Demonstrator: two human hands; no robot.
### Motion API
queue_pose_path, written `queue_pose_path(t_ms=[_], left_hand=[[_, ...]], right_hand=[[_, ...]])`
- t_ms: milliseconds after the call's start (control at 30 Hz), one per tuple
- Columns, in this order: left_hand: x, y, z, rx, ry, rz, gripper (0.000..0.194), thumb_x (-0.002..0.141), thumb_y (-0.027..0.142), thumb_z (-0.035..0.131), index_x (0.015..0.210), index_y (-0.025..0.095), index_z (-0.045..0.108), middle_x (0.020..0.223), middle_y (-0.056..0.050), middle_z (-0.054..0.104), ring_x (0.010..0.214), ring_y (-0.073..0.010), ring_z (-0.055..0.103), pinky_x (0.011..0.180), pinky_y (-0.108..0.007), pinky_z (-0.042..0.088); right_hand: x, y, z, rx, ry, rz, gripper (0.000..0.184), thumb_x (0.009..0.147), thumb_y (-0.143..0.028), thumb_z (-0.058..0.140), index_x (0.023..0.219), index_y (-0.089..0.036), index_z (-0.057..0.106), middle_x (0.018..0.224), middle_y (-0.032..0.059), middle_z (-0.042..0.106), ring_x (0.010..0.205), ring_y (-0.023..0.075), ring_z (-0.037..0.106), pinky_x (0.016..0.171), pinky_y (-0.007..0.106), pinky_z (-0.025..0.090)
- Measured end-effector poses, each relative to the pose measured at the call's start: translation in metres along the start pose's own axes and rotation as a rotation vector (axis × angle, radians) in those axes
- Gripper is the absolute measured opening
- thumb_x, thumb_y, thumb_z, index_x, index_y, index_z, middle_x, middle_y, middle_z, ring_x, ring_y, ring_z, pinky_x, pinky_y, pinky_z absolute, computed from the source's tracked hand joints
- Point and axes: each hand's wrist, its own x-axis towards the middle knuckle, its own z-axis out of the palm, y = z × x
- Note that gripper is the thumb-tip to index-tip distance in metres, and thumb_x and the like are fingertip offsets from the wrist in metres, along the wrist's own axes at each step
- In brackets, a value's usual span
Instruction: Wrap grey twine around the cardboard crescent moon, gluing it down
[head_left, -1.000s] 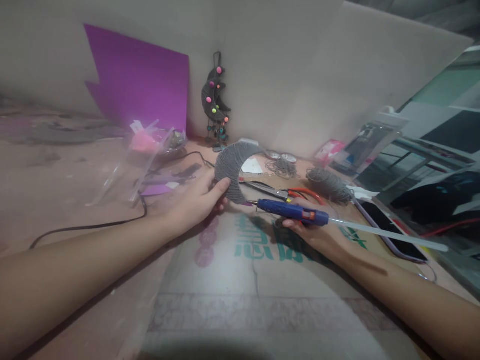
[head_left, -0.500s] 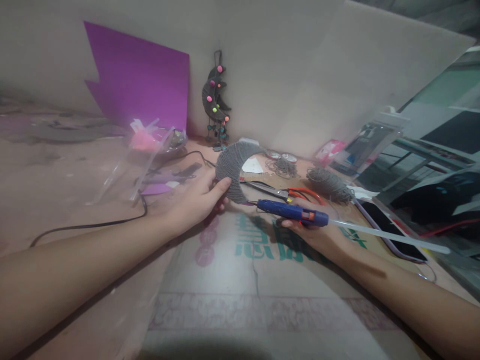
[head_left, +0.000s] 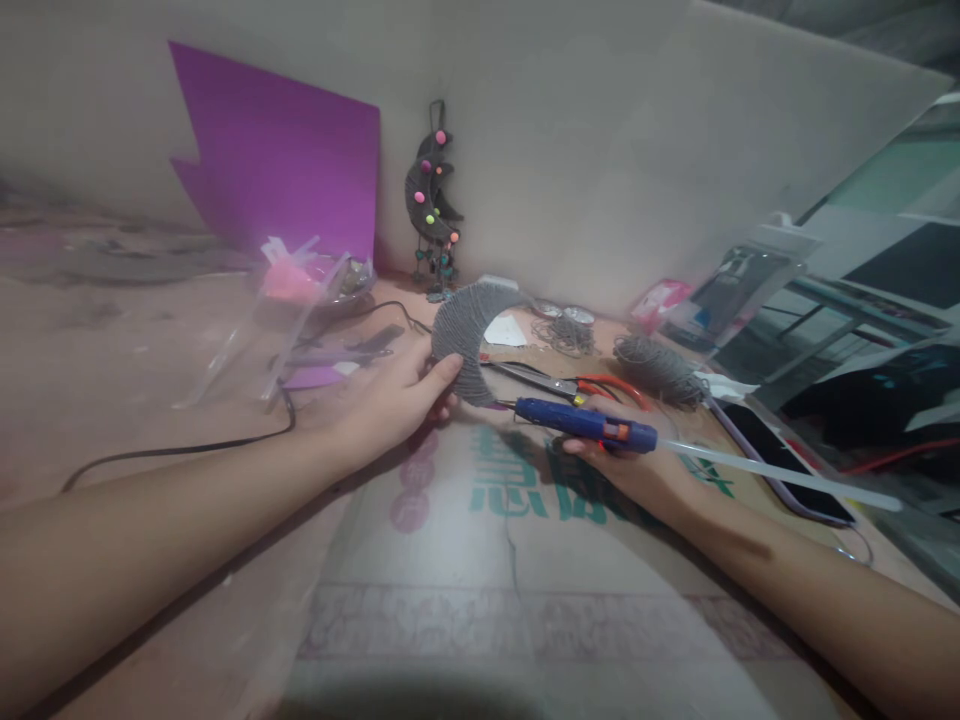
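Observation:
A crescent moon shape (head_left: 466, 335), wound with grey yarn, is pinched between the thumb and fingers of my left hand (head_left: 424, 390). My right hand (head_left: 622, 465) grips a blue hot glue gun (head_left: 585, 424), its fingers partly hidden under the body. From the gun's back end a long clear glue stick (head_left: 780, 472) sticks out to the right. The nozzle is at the crescent's lower tip; whether it touches cannot be made out. Just behind the gun lie scissors (head_left: 540, 378) with orange handles.
A finished-looking moon hanging (head_left: 433, 195) with coloured pompoms is against the wall. Purple card (head_left: 292, 150) leans left of it. A ball of grey yarn (head_left: 656, 368) and a phone (head_left: 784, 460) lie to the right. Printed cardboard (head_left: 480, 560) covers the table in front; glue sticks (head_left: 289, 340) are at left.

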Motion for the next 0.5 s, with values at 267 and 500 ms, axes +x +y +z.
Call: queue_pose_path(t_ms=[267,500], left_hand=[[-0.0005,0.0004,0.0007,-0.032,0.012,0.003,0.023,0.093,0.044,0.051,0.098,0.021,0.052,0.074,0.002,0.054,0.057,-0.0096,0.053,0.050,-0.020,0.045],[-0.0001,0.0016,0.0008,-0.032,0.011,0.001,0.022,0.093,0.043,0.051,0.097,0.021,0.052,0.072,0.003,0.053,0.056,-0.0094,0.053,0.050,-0.020,0.047]], right_hand=[[0.0031,-0.0045,-0.0031,-0.027,-0.034,0.063,0.026,0.075,-0.047,0.063,0.069,-0.022,0.057,0.065,0.0005,0.058,0.059,0.0162,0.051,0.052,0.026,0.037],[0.0013,-0.0003,-0.0005,-0.009,-0.050,0.102,0.027,0.076,-0.047,0.063,0.072,-0.021,0.058,0.067,-0.0002,0.057,0.060,0.0158,0.051,0.053,0.027,0.037]])
